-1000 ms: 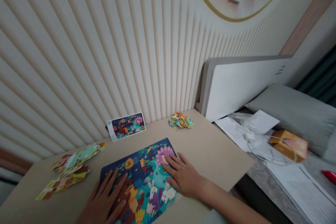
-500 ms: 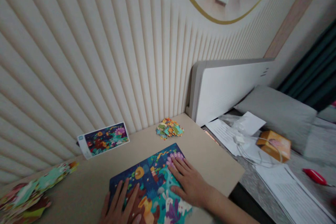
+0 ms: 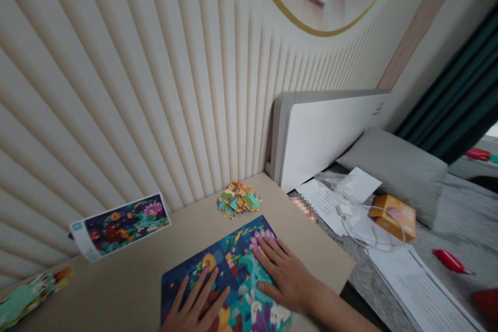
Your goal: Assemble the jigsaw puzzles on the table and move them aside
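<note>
The illustrated puzzle board (image 3: 229, 254) is lying flat near the front edge of a beige worktop (image 3: 128, 275), and both hands are laid on it. The left hand (image 3: 194, 303) is placed on its lower left part, with the fingers spread apart. The right hand (image 3: 286, 282) is placed on its right part, with the fingers splayed just below a pink peacock motif (image 3: 262, 236). Neither hand is clamped on anything, and no piece is seen to be held. The step in hand is judged to be the steadying or flattening of the board, not the fitting of a piece. A small heap of jigsaw pieces (image 3: 238, 199) is left beyond the board, and larger pieces (image 3: 27, 295) are cut off at the left edge of the view. A picture card (image 3: 120, 225) is propped against the padded wall panel (image 3: 116, 88). The next move is judged to call for a hand to be lifted from the board and reached toward a heap, as neither heap is touched.
</note>
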The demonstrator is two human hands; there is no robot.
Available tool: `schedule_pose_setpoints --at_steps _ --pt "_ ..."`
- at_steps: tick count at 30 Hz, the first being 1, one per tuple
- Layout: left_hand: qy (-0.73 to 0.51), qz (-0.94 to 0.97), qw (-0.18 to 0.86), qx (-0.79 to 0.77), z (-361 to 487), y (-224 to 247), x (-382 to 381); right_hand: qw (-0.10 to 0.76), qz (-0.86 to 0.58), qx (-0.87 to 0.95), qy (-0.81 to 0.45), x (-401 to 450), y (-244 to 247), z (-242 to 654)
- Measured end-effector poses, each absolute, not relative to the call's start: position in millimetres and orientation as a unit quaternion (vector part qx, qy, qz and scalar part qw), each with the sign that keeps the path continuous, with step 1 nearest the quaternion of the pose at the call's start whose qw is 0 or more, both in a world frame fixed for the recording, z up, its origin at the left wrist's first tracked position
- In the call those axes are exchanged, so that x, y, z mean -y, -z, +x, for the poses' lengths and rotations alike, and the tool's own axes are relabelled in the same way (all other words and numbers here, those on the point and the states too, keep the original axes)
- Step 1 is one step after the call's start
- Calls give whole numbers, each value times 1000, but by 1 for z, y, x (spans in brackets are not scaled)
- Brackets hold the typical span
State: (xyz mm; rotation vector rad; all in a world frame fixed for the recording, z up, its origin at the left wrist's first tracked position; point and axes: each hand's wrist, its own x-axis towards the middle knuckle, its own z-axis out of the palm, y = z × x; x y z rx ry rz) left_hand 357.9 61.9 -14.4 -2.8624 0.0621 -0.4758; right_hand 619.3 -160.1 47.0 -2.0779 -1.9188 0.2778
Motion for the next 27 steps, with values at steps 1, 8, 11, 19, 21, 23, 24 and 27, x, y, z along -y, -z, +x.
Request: schedule_pose_setpoints --at_steps 1,8,11,19,21,23,24,27 --pt "169 -978 121 -21 360 17 -62 150 -723 666 -105 161 -49 621" --pt "203 -971 120 -38 376 20 -61 207 -722 642 -154 142 -79 660" --pt "179 -978 102 -37 383 18 -58 256 -763 589 -76 100 -77 699" --pt "121 -992 39 -22 394 12 -51 230 -820 516 -90 -33 -45 747" --pt "101 -995 19 -11 399 5 -46 200 -827 513 -115 -47 -41 738" --pt "84 -996 1 -4 405 -3 -42 182 -834 507 -121 -53 -38 729" --pt "78 -997 -6 -3 409 -6 -40 183 -834 507 -117 -54 -37 725" --pt "71 -997 -15 -9 420 -11 -36 200 -826 517 -103 -54 -36 719"
